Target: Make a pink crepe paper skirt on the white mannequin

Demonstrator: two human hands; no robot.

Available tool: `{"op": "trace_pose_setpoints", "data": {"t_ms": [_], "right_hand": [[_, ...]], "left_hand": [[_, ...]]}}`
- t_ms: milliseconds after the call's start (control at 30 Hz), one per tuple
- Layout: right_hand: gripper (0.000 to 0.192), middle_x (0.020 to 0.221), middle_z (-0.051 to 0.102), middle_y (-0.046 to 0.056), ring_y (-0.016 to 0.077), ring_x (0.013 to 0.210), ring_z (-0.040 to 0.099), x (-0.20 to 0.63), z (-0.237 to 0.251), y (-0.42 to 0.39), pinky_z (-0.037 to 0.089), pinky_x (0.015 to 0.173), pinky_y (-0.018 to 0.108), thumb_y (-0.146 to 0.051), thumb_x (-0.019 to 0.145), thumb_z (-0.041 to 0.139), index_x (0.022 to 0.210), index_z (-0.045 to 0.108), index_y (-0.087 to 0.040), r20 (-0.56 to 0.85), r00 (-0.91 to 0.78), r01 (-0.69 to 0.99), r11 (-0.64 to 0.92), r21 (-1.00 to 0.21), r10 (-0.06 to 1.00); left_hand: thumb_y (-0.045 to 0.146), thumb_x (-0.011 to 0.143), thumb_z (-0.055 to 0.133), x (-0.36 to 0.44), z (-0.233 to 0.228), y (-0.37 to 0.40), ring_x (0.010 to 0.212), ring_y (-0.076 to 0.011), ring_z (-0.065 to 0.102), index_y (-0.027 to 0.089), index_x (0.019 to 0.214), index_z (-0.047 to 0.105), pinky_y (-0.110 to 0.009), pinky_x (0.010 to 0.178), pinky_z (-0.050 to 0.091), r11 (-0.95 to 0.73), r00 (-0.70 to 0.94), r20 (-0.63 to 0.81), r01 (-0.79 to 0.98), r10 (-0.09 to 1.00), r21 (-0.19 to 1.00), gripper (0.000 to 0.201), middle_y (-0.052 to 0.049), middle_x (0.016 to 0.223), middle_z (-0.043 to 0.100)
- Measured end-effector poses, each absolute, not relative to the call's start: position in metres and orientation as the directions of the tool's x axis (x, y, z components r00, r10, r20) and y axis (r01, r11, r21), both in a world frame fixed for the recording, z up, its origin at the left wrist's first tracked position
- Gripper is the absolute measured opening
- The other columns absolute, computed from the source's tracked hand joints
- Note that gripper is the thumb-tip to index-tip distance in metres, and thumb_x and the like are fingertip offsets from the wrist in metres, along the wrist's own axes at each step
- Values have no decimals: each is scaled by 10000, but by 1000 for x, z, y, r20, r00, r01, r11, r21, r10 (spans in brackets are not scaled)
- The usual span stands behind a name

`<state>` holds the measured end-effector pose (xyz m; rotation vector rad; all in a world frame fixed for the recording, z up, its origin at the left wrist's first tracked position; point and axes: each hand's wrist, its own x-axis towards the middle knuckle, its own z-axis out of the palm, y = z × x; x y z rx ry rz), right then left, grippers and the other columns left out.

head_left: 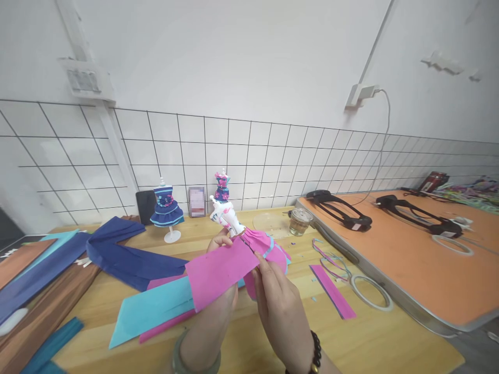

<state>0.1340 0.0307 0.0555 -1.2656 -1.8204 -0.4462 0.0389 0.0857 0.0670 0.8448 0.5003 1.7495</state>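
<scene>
Pinching pink paper (220, 274) edges, left hand (222, 306) and right hand (278, 306) over open tabletop (374, 337).

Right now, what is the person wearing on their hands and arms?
Both forearms are bare, with no sleeves or gloves. The left hand has a pale green bangle at the wrist; the right hand has a bracelet of dark round beads.
</scene>
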Motion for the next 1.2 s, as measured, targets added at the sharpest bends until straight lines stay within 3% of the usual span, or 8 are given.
{"op": "trace_pose_setpoints", "data": {"t_ms": [333, 433, 567, 767, 1033, 1200], "right_hand": [[314, 732, 598, 82, 164, 626, 589, 134, 60, 29, 505, 551, 272, -220, 951, 386, 1197, 517, -74, 820, -91, 896, 406, -180, 565], [320, 732, 594, 84, 174, 643, 591, 136, 62, 29, 510, 560, 282, -212, 953, 372, 1210, 507, -76, 820, -107, 901, 405, -159, 562], [341, 730, 589, 90, 188, 648, 588, 138, 65, 30, 511, 544, 294, -197, 957, 340, 1247, 480, -84, 805, -125, 898, 410, -157, 581], [370, 811, 604, 119, 209, 709, 599, 139, 62, 31, 518, 554, 310, -177, 945, 374, 1305, 415, -102, 801, -130, 896, 415, -158, 585], [439, 777, 590, 91, 187, 655, 574, 142, 55, 33, 501, 496, 285, -77, 918, 303, 1349, 366, -134, 758, -161, 868, 456, -197, 632], [375, 843, 626, 117, 210, 753, 618, 143, 55, 34, 536, 580, 313, -162, 941, 355, 1310, 416, -127, 791, -115, 870, 446, -212, 601]], "left_hand": [[240, 616, 734, 36, 63, 89, 717, -158, 566, 207, 682, 586, -258, 643, 454, -351, -134, 355, -660, 925, 664, 165, -5, 800, 609], [257, 601, 749, 37, 65, 87, 780, -182, 580, 209, 678, 577, -281, 684, 469, -347, -132, 347, -641, 929, 685, 194, -23, 886, 621], [349, 624, 718, 39, 63, 86, 843, -228, 582, 213, 681, 566, -350, 778, 475, -336, -137, 324, -620, 936, 709, 212, -39, 829, 616], [328, 701, 647, 38, 61, 86, 841, -208, 576, 209, 722, 577, -348, 831, 455, -294, -100, 303, -643, 948, 707, 140, -41, 840, 612], [356, 602, 747, 39, 62, 90, 847, -233, 585, 214, 655, 564, -330, 714, 467, -332, -152, 302, -587, 941, 739, 238, -37, 877, 631], [396, 622, 727, 39, 62, 95, 734, -192, 588, 204, 638, 548, -300, 632, 468, -308, -163, 264, -584, 951, 751, 263, -34, 851, 629]]}}
